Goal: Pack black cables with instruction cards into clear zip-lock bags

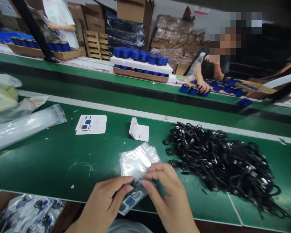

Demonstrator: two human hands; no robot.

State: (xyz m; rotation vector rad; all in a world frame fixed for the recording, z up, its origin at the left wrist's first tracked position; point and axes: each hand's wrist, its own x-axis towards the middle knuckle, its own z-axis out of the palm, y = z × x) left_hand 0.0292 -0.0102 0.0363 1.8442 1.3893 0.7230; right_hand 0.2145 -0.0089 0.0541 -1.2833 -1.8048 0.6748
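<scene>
Near the table's front edge I hold a small clear plastic bag (pixel 131 202) with a printed leaflet and what looks like a dark cable inside. My left hand (pixel 103 199) pinches the bag's upper left edge between thumb and forefinger. At the upper right of the same edge, the thumb and fingers of my right hand (pixel 168 194) are closed on it. Just beyond my fingers lies a stack of flat clear bags (pixel 137 158). A folded white leaflet (pixel 141 132) stands partly open behind that stack, and a pile of printed leaflets (pixel 93 124) is farther left.
Bundled black cables (pixel 220 161) form a heap on the right. A long plastic sleeve (pixel 29 124) lies left. Filled bags (pixel 29 213) sit below the table edge. Across the bench, a person's hand (pixel 203 86) touches blue round items (pixel 192 90); more fill a tray (pixel 140 76).
</scene>
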